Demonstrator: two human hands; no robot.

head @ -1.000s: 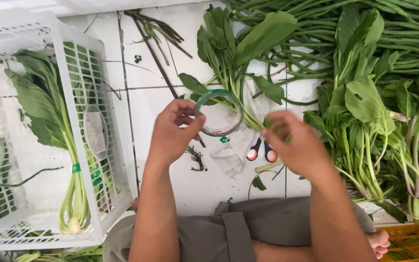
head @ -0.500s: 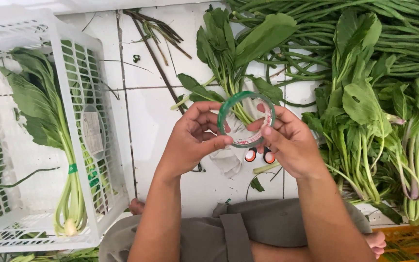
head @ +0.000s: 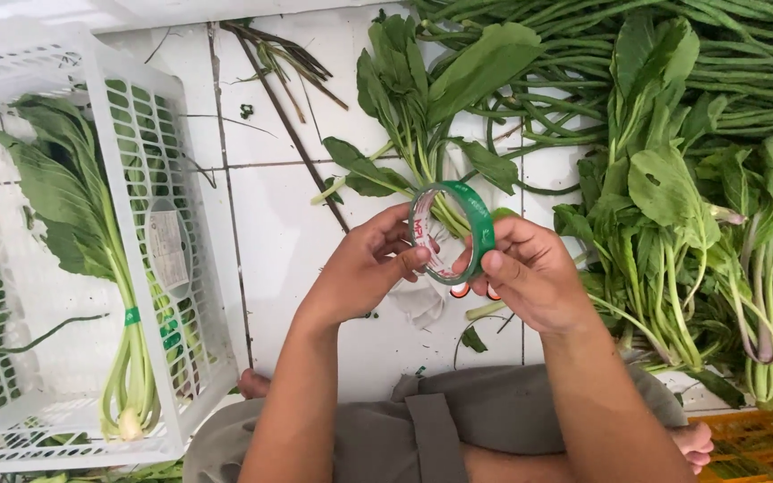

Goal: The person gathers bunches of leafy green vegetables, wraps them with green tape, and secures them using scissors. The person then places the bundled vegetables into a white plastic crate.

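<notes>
Both my hands hold a roll of green tape (head: pixel 461 225) up in front of me, over the white tiled floor. My left hand (head: pixel 367 266) pinches the roll's near edge with thumb and fingers. My right hand (head: pixel 532 272) grips the other side, thumb on the rim. Just beyond the roll lies a loose bunch of leafy greens (head: pixel 422 98) on the tiles. Orange-handled scissors (head: pixel 461 291) peek out below the roll.
A white plastic crate (head: pixel 140 224) at the left holds a tied bunch of greens (head: pixel 91 259). A big pile of leafy greens (head: pixel 700 206) and long green stems (head: pixel 673 36) fills the right. An orange crate (head: pixel 762 447) shows at bottom right. My knees are at the bottom.
My hands have come together and lifted the tape roll off the greens, turning it upright between them. The right hand left the stems and took the roll's side.
</notes>
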